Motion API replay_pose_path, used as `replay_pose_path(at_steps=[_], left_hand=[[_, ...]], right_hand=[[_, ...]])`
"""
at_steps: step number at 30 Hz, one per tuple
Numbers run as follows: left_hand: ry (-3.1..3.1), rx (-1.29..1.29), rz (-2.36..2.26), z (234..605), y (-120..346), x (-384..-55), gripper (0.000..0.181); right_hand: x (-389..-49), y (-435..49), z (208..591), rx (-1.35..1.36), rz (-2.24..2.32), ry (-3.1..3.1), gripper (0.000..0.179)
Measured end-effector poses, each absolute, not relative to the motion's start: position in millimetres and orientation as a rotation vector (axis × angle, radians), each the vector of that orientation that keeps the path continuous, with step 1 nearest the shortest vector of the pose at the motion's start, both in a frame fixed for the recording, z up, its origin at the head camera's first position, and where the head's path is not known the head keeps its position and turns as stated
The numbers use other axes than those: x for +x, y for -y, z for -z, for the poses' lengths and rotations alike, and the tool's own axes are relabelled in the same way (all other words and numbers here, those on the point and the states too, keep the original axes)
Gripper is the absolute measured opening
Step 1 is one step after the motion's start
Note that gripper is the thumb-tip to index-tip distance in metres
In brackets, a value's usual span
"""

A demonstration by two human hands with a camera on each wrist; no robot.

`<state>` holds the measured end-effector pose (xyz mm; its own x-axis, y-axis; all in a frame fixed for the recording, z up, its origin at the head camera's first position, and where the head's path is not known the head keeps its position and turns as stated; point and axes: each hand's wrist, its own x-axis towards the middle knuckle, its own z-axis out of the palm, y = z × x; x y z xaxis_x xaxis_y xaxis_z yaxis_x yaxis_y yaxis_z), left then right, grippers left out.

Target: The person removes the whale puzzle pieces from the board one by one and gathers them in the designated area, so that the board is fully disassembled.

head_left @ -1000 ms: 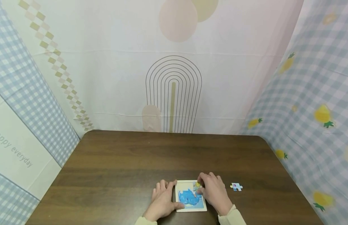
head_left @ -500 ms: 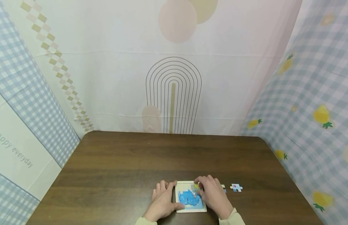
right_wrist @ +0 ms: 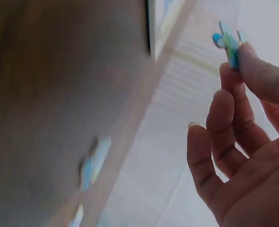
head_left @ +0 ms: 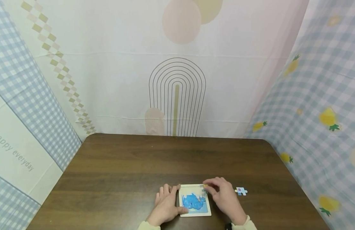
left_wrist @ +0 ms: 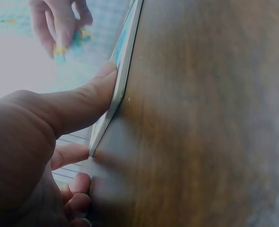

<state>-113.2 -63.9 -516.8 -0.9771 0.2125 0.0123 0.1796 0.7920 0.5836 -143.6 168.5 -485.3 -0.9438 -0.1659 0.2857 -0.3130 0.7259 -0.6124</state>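
Observation:
A square jigsaw board with a pale frame [head_left: 195, 215] and a blue whale picture [head_left: 192, 202] lies near the table's front. My left hand [head_left: 165, 206] steadies its left side: the thumb [left_wrist: 90, 97] presses on the edge and the index finger touches the far left corner. Over the board's far right corner, my right hand [head_left: 224, 195] pinches a small jigsaw piece [right_wrist: 231, 46] between thumb and index finger. That piece is blue and green with some yellow and is tilted up on edge in the right wrist view.
A loose jigsaw piece [head_left: 241, 191] lies on the brown table [head_left: 131, 159] to the right of my right hand. The right wrist view shows another loose piece [right_wrist: 94, 163] nearby. Patterned cloths [head_left: 123, 80] hang behind the table and at both sides.
My right hand first shifts slightly left over the board, then moves back right, lifting the sun-printed piece off the board's far right part. My left hand has stayed in place.

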Motion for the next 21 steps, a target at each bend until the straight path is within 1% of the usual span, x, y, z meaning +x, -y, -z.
replay_pose_path(at_steps=[4, 11, 16, 21], left_hand=[[-2.915, 0.316, -0.953, 516.0, 63.8, -112.9, 0.089], [-2.913, 0.324, -0.961, 516.6, 65.1, -113.5, 0.09], [-2.918, 0.327, -0.955, 516.9, 65.0, -114.2, 0.09], [-2.907, 0.322, -0.959, 516.7, 65.3, -114.6, 0.09]], right_hand=[[-146.9, -197.2, 475.5, 0.217, -1.059, 2.646, 0.019], [-154.5, -256.7, 461.1, -0.219, -0.983, 2.67, 0.022], [-155.8, -291.2, 466.1, -0.356, -0.912, 2.739, 0.025], [-159.5, -313.2, 476.1, -0.5, -0.953, 2.864, 0.031]])
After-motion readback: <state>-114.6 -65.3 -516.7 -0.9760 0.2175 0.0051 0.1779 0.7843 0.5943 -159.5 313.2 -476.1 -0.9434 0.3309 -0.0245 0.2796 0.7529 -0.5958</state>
